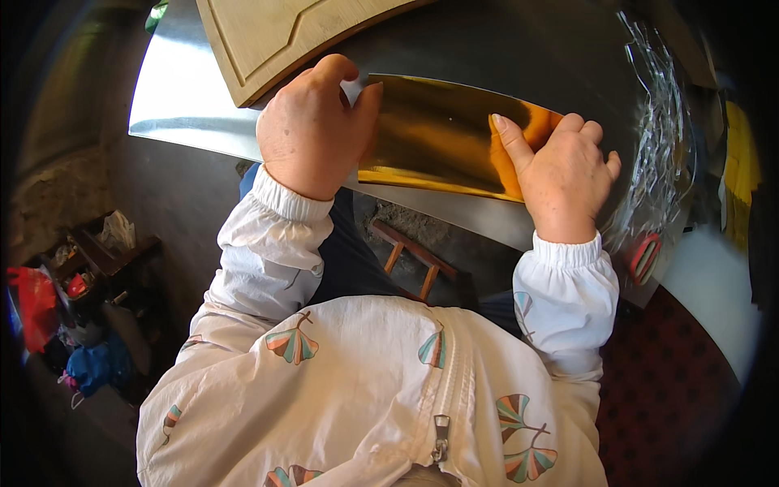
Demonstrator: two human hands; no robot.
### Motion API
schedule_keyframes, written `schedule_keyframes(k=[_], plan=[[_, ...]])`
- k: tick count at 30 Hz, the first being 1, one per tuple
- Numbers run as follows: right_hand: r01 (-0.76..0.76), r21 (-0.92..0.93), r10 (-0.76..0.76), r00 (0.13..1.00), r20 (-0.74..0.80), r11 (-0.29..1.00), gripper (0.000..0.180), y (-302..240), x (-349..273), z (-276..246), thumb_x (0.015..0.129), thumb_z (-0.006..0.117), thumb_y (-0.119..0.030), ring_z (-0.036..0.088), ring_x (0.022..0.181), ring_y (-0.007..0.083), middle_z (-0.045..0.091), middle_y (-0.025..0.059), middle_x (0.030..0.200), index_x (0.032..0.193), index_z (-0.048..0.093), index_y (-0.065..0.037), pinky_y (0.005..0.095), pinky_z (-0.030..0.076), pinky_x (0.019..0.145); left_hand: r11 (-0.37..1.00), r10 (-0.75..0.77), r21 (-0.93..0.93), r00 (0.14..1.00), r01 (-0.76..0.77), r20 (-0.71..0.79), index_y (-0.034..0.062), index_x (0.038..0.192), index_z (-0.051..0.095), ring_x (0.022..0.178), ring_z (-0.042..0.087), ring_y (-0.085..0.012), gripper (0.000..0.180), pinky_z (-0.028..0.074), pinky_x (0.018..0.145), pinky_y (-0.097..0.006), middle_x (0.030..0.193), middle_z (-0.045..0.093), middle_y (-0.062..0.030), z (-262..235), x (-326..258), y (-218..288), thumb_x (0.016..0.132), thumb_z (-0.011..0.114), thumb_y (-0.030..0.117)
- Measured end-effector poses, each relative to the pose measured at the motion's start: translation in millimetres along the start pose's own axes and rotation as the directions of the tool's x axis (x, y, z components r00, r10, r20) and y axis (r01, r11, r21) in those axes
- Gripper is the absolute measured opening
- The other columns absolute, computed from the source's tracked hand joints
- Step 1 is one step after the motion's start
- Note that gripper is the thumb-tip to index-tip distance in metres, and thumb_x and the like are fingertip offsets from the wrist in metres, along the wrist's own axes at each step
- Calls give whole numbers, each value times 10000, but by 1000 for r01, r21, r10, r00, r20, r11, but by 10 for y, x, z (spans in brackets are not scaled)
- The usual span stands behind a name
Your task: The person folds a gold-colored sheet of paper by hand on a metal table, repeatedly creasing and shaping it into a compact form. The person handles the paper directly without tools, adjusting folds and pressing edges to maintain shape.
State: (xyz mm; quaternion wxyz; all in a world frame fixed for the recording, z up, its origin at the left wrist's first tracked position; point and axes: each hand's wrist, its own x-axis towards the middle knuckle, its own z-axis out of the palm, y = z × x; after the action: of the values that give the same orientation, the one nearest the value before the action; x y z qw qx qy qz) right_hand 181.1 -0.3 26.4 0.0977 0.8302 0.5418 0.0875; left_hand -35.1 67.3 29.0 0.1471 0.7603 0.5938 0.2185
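Crate (134,253) far left of gold sheet (442,138), possibly holding clear bag (118,230); board (284,45) beyond sheet's left end; left hand (310,126) there, curled; metal table (191,93) beneath; right hand (568,174) at right end, thumb on top, either pinch unclear; silvery strands (653,162) farther right.

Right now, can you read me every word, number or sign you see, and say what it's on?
There are none I can read.
Gold sheet: no writing that I can see.
Board: only a carved line.
Jacket: leaf shapes, no letters.
Red thing at right: too small to tell.
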Motion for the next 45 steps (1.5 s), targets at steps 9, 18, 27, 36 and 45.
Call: schedule_keyframes(k=[9, 18, 27, 36, 45], plan=[[12, -35, -10, 998, 55, 999, 536, 35, 11, 47, 868, 629, -548, 709, 817, 259, 651, 131, 992, 1046, 618, -43, 530, 389, 1014, 837, 545, -127, 831, -532, 111, 33, 1386, 503, 1390, 411, -316, 701, 257, 1166, -481, 1436, 506, -168, 379, -382, 848, 934, 473, 569], [-33, 19, 32, 998, 54, 999, 741, -2, -19, -1, 863, 534, -717, 687, 911, 316, 647, 163, 1045, 1064, 621, -9, 548, 413, 972, 807, 568, 16, 783, -591, 252, 139, 1494, 414, 1453, 313, -315, 944, 181, 1186, -517, 1566, 353, -132, 543, -757, 233, 849, 328, 824], [-20, 35, 21, 1000, -13, 999, 882, 19, -16, 113, 826, 447, -825, 702, 871, 313, 664, 173, 1018, 1048, 641, 6, 548, 418, 947, 841, 439, 179, 838, -510, 323, 88, 1480, 426, 1465, 307, -281, 884, 121, 1195, -524, 1539, 405, -122, -254, -915, -100, 896, 383, 751], [6, 11, -8, 989, 148, 1000, 361, -6, 31, 65, 964, 532, -303, 636, 1094, 266, 621, 188, 1179, 1225, 628, -72, 590, 336, 1068, 744, 656, -396, 701, -538, 281, 58, 1535, 292, 1448, 313, -345, 809, 200, 1201, -477, 1524, 399, -190, 678, -112, 751, 992, 259, 657], [-86, 79, 79, 994, 77, 993, 410, -85, -149, 173, 962, 536, -312, 600, 1151, 252, 555, 169, 1241, 1264, 567, -37, 576, 233, 1123, 645, 726, -453, 679, -616, 109, 51, 1533, 301, 1452, 318, -312, 618, 239, 1187, -428, 1537, 391, -168, 884, -104, 513, 1054, 324, 440]])
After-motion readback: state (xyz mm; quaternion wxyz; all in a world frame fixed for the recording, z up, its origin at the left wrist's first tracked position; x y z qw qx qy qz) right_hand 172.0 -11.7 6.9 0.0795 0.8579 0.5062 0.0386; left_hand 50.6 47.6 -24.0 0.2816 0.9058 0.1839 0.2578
